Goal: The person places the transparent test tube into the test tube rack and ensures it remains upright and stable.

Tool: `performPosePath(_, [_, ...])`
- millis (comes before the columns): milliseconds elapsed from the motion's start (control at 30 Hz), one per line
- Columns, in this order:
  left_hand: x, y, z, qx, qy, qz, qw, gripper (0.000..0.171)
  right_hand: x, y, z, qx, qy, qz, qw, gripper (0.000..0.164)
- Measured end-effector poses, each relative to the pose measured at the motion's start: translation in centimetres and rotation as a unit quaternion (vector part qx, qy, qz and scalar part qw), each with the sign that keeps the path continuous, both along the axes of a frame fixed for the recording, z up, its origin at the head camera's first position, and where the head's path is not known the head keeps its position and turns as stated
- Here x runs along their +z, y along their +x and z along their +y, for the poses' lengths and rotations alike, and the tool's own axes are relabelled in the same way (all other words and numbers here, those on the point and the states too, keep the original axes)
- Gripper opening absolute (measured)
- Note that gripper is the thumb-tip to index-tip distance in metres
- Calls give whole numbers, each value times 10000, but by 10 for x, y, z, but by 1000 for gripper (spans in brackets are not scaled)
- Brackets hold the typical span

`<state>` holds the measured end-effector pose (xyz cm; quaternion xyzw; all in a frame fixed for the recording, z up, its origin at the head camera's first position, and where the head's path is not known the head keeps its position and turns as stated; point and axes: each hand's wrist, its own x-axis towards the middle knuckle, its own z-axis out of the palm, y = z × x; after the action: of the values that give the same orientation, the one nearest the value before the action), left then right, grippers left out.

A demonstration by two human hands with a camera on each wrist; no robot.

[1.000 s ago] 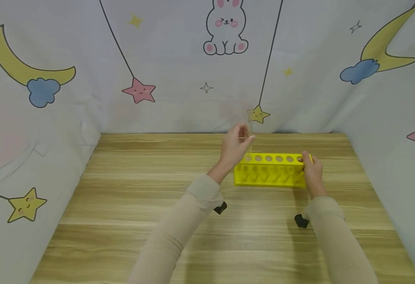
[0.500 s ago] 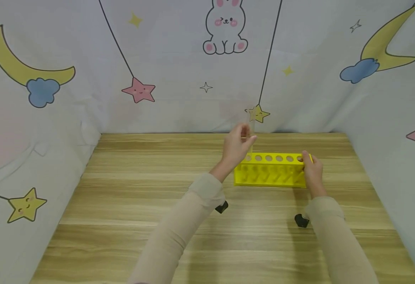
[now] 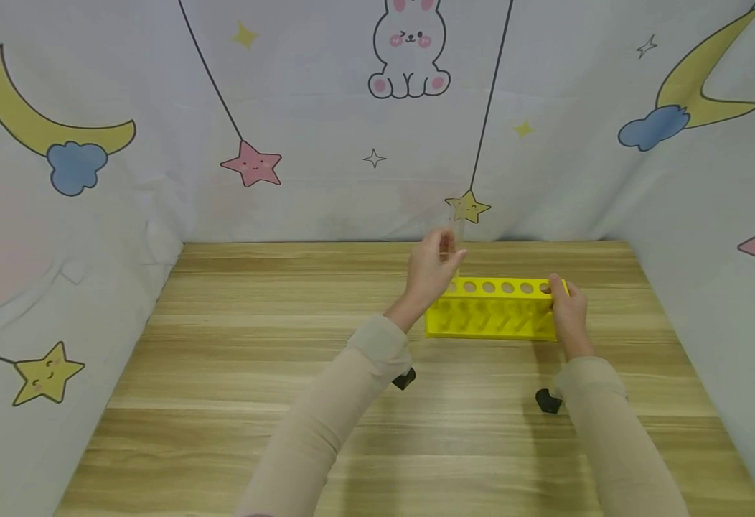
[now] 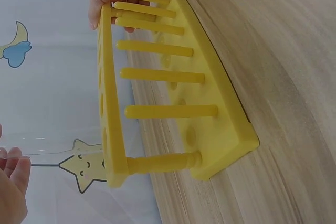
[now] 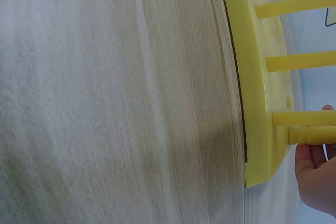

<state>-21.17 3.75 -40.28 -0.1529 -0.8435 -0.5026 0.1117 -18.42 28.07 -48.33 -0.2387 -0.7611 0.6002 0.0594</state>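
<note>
My left hand (image 3: 429, 267) pinches a clear test tube (image 3: 457, 226) above the left end of a yellow test tube rack (image 3: 490, 334). In the left wrist view the tube (image 4: 58, 153) points at the end hole of the rack's top plate (image 4: 109, 93); no tube shows below that plate. Whether its tip sits inside the hole I cannot tell. My right hand (image 3: 569, 316) grips the rack's right end, thumb on top. From the right wrist view, the fingers of the right hand (image 5: 317, 179) are round the rack's end post (image 5: 312, 135).
The rack stands upright on a wood-grain table (image 3: 255, 359), with several pegs (image 4: 163, 74) rising from its base. A white cloth (image 3: 326, 129) printed with stars, moons and a rabbit hangs behind and at the sides. Black wrist devices (image 3: 548, 401) show by the cuffs.
My left hand has shifted slightly to the right, and the test tube's upper end has dropped a little in the last half second. The right hand and rack stay put.
</note>
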Motion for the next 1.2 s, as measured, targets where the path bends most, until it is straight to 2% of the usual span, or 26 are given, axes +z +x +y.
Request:
performPosePath(500, [-6, 1, 3, -24, -314, 83, 9995, 20, 1, 0, 0, 51, -92, -90, 9999, 35])
performPosePath(1200, [-23, 2, 4, 55, -613, 158, 9980, 21, 0, -1, 1, 23, 38, -141, 9999, 35])
